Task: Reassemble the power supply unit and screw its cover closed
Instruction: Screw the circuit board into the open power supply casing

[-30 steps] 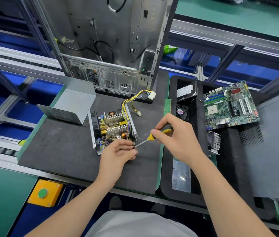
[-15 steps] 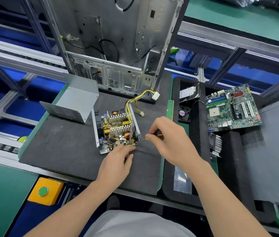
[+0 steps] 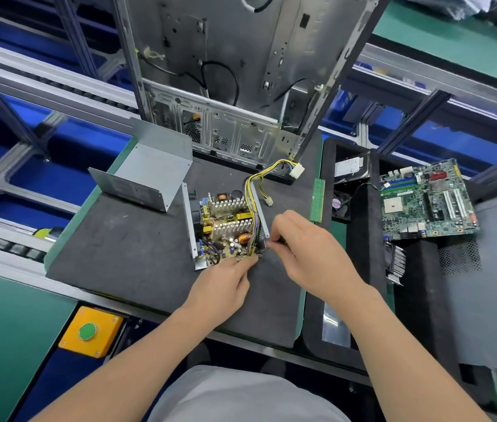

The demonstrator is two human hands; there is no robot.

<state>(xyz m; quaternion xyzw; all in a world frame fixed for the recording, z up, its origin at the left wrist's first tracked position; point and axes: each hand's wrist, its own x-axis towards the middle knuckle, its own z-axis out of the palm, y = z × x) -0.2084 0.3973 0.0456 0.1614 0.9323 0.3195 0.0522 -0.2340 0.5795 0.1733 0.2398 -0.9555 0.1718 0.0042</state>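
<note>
Power supply (image 3: 225, 226) lies open at mid-mat (image 3: 125, 254), circuit board (image 3: 225, 252) exposed, yellow wires (image 3: 253, 190) trailing toward the mat's far edge. Cover (image 3: 146, 175) stands apart at the mat's far-left corner, not fitted. Right hand (image 3: 305, 254) is curled round a screwdriver (image 3: 271, 245), handle hidden in the fist, tip at the supply's near-right corner. Left hand (image 3: 222, 287): fingertips bunched at that same corner; whether they pinch a screw cannot be told. Judgement: early stage, board apparently being fastened down. Left to do: seat cover, drive its screws.
</note>
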